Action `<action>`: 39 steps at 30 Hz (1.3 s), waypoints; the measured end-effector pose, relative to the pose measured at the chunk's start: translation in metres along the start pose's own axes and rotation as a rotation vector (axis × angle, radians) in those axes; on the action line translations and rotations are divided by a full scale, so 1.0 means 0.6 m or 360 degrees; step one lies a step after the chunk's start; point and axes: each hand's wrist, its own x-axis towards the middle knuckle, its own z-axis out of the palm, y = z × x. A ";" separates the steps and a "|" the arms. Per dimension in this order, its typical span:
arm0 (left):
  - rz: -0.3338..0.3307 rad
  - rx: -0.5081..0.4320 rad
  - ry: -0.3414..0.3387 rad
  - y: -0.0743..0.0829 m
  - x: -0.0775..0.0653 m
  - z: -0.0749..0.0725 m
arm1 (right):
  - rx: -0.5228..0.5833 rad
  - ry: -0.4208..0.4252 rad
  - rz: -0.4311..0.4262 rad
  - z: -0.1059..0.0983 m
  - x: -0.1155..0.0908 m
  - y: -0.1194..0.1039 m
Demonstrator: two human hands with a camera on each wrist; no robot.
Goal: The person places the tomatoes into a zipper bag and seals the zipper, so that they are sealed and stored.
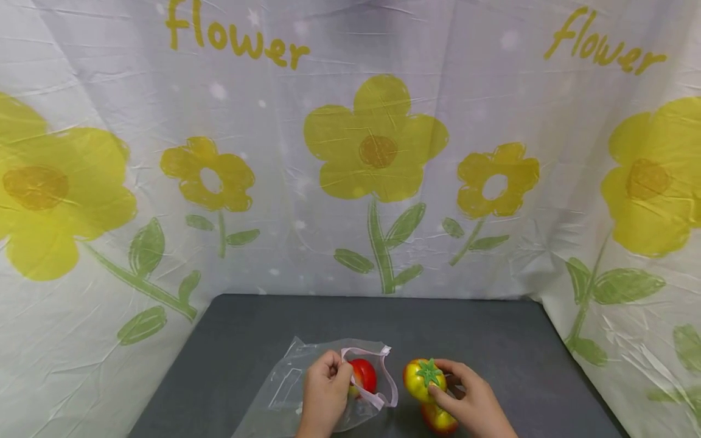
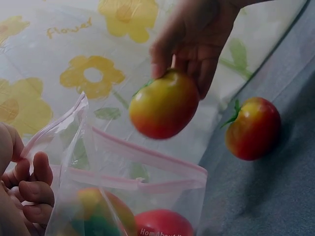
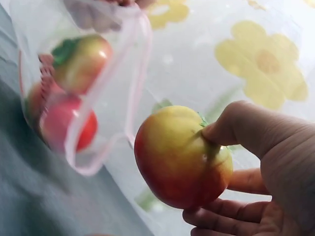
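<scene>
My left hand [image 1: 327,392] pinches the pink zip edge of a clear zip-lock bag [image 1: 282,380], whose mouth gapes to the right. Inside the bag lie a red fruit [image 1: 364,375] and, in the right wrist view, a yellow-red tomato [image 3: 83,64] with a green leafy top. Beside the mouth, my right hand [image 1: 471,398] holds a yellow-and-red tomato [image 1: 416,378] between thumb and fingers, its green calyx turned up. In the left wrist view this tomato [image 2: 165,110] hangs above the bag's rim. A second tomato [image 2: 253,129] sits on the table, partly hidden under the right hand in the head view.
The dark grey table [image 1: 465,328] runs back to a white curtain [image 1: 285,243] printed with yellow flowers. The same curtain hangs along both sides. The bag's bottom end trails toward the table's near left.
</scene>
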 end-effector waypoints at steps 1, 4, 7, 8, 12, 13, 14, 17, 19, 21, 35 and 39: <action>0.0003 -0.0002 0.0000 0.000 0.000 0.000 | 0.0008 -0.0031 -0.0030 0.005 0.003 -0.002; 0.0010 -0.0004 0.0004 -0.001 0.000 0.002 | 0.0022 -0.0147 -0.0118 0.019 0.011 -0.006; 0.0017 0.0004 0.0007 -0.003 0.000 0.004 | 0.0053 -0.0260 -0.0162 0.031 0.018 -0.008; 0.0017 0.0010 0.0007 -0.004 0.000 0.004 | 0.0063 -0.0296 -0.0172 0.035 0.021 -0.008; 0.0005 0.0017 -0.0019 -0.002 0.002 0.004 | 0.0095 -0.0401 -0.0186 0.050 0.029 -0.009; -0.0001 0.0018 -0.0029 -0.001 0.002 0.004 | 0.0089 -0.0411 -0.0198 0.054 0.030 -0.009; -0.0001 0.0014 -0.0039 -0.001 0.002 0.003 | 0.0085 -0.0421 -0.0215 0.058 0.032 -0.010; -0.0006 -0.0002 -0.0062 -0.001 0.002 0.002 | 0.0058 -0.0423 -0.0282 0.070 0.035 -0.013; -0.0006 -0.0023 -0.0068 -0.002 0.002 0.002 | 0.0063 -0.0431 -0.0301 0.076 0.036 -0.013; -0.0002 -0.0031 -0.0062 -0.002 0.001 0.002 | 0.0087 -0.0440 -0.0307 0.082 0.036 -0.013; -0.0037 -0.0046 -0.0084 -0.009 0.005 0.002 | 0.0279 -0.0496 -0.0266 0.102 0.041 -0.034; 0.0015 0.0025 -0.0042 -0.012 0.005 0.000 | 0.0345 -0.0594 -0.0261 0.100 0.041 -0.035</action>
